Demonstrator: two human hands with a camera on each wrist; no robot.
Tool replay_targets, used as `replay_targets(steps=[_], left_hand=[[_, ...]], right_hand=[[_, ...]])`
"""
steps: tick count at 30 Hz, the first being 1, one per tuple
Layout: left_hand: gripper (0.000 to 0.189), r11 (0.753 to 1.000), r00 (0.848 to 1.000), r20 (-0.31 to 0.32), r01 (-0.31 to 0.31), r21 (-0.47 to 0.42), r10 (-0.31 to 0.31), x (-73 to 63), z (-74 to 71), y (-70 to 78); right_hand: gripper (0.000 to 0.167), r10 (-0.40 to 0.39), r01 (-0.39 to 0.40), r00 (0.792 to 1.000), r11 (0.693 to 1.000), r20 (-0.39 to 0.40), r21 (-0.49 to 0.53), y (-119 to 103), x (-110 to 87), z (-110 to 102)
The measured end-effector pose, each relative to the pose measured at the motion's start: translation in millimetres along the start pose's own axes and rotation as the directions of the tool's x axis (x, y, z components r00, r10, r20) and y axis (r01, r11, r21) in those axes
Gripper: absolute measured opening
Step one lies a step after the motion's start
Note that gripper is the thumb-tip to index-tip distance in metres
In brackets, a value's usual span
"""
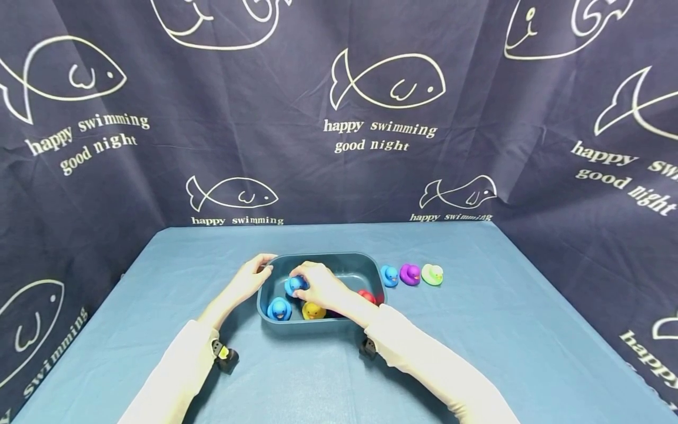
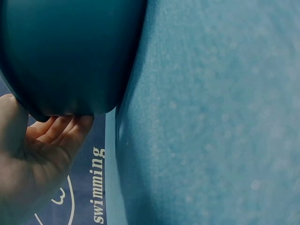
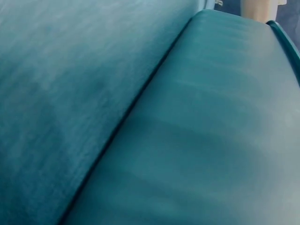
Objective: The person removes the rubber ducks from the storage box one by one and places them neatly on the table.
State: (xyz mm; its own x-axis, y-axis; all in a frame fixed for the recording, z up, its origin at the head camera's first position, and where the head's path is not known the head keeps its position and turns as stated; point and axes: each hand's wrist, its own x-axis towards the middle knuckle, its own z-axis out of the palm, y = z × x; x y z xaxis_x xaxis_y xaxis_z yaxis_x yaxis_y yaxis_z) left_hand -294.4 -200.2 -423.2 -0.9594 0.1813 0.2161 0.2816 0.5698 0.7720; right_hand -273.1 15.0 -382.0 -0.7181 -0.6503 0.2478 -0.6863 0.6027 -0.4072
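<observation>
A dark teal bin [image 1: 339, 256] lies on the table with toy ducks inside. My right hand [image 1: 324, 287] reaches into it and pinches a blue rubber duck [image 1: 294, 285] between thumb and fingers, near the left end. Just in front sit another blue duck [image 1: 279, 309] and a yellow duck [image 1: 313, 311]. A red duck [image 1: 366, 295] shows past my right wrist, partly covered. At the bin's far left corner is my left hand [image 1: 253, 277]; in the left wrist view, its extended fingers [image 2: 70, 133] touch the outer wall. Only the bin's outer side [image 3: 201, 126] fills the right wrist view.
Right of the bin, a blue duck [image 1: 389, 275], a purple duck [image 1: 410, 274] and a light green duck [image 1: 432, 274] stand in a row on the blue tablecloth [image 1: 477, 330]. Dark curtains [image 1: 296, 159] with fish prints enclose the back and sides.
</observation>
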Motion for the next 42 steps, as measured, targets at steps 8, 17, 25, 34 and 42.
replay_targets(steps=[8, 17, 25, 34, 42], left_hand=[[0.033, 1.000, 1.000, 0.006, 0.012, 0.008, -0.012, -1.1, 0.7, 1.0], [0.032, 1.000, 1.000, -0.014, 0.003, 0.006, -0.003, -0.5, 0.5, 2.3], [0.033, 1.000, 1.000, -0.018, -0.003, 0.012, 0.003, -0.4, 0.6, -0.8], [0.032, 1.000, 1.000, -0.018, -0.006, 0.004, 0.006, -0.4, 0.3, -0.4], [0.033, 1.000, 1.000, -0.015, 0.009, 0.004, -0.009, 0.0, 0.0, 1.2]], right_hand=[[0.037, -0.033, 0.034, 0.999, 0.999, -0.037, 0.014, 5, -3.9, -7], [0.037, -0.006, 0.009, 0.999, 0.999, -0.044, 0.051, 6, -14.4, -16], [0.038, -0.027, 0.030, 0.997, 0.999, -0.066, 0.041, 13, -26.2, -21], [0.039, -0.027, 0.040, 0.989, 0.996, -0.147, 0.086, 25, -37.5, -30], [0.035, -0.103, 0.114, 0.967, 0.993, -0.232, 0.034, 41, -45.0, -37]])
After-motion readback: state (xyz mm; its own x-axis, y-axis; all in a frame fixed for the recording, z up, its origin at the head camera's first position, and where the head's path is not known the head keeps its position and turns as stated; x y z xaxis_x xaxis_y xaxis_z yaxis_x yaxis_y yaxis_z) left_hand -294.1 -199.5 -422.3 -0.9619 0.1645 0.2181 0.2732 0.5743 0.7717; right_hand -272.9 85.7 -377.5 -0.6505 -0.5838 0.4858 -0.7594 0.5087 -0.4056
